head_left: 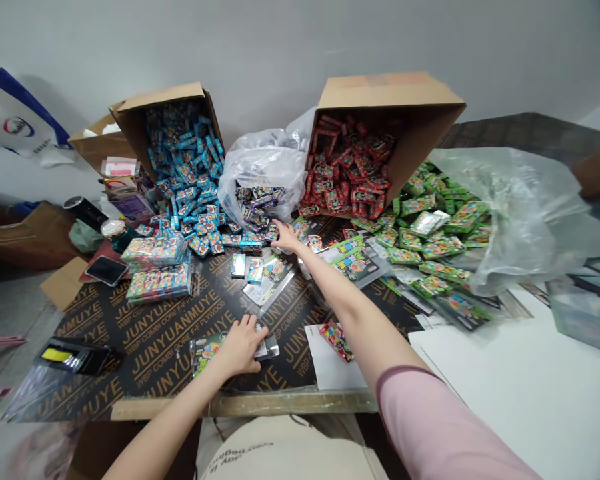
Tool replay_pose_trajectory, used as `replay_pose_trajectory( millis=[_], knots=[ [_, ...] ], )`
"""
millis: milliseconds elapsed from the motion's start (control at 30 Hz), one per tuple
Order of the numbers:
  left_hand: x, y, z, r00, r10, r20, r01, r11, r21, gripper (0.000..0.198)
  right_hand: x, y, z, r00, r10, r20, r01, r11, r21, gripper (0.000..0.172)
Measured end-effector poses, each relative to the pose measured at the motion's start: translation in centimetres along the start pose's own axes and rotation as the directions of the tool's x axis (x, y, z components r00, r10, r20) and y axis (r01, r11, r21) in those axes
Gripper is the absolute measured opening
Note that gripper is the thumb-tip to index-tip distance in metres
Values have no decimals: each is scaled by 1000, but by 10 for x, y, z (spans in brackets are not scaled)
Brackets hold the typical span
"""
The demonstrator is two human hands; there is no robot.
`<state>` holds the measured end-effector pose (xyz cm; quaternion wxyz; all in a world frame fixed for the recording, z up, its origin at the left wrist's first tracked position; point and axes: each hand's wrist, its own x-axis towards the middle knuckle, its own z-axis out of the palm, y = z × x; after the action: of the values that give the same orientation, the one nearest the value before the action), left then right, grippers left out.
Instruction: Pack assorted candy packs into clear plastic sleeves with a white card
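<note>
My left hand [243,343] lies with its fingers spread over a clear plastic bag with a printed green card [207,348] near the table's front edge. My right hand [286,237] reaches to the middle of the table, thumb and fingers closed about a small dark purple candy box [271,233]. Behind it, a clear plastic sack [265,163] lies on its side with more purple boxes [257,200] at its mouth. Between my hands are two small blue boxes [255,271] and a flat printed plastic bag [270,283].
Tipped cartons spill blue boxes [187,167] and red boxes [350,167]. Green packs [443,243] are heaped at right beside a plastic sack [530,207]. Wrapped stacks [160,280], a phone [107,270] and a tape dispenser [75,355] are at left. A red pack [337,340] lies on white paper [325,373].
</note>
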<state>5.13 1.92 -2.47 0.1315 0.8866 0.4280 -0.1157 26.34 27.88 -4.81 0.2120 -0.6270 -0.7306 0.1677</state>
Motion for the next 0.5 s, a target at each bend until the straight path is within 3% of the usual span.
replay_pose_trajectory(
  millis=[100,200,367,500],
  knots=[
    [4,2,-3,1000,3,9,-3,1000,12,72,1,-1,2,999,-4,-36,5,1000,25,81],
    [4,0,-2,1000,5,5,-5,1000,-8,68,-26,-8,0,994,-78,-80,89,987,132,80],
    [-8,-8,11,990,-58,-128,35,984,-173,103,-125,-25,-8,955,-286,-73,284,826,486,86],
    [-22,-14,25,951,-219,-220,127,921,-368,110,-208,-36,-16,936,-345,-68,338,832,441,81]
  ],
)
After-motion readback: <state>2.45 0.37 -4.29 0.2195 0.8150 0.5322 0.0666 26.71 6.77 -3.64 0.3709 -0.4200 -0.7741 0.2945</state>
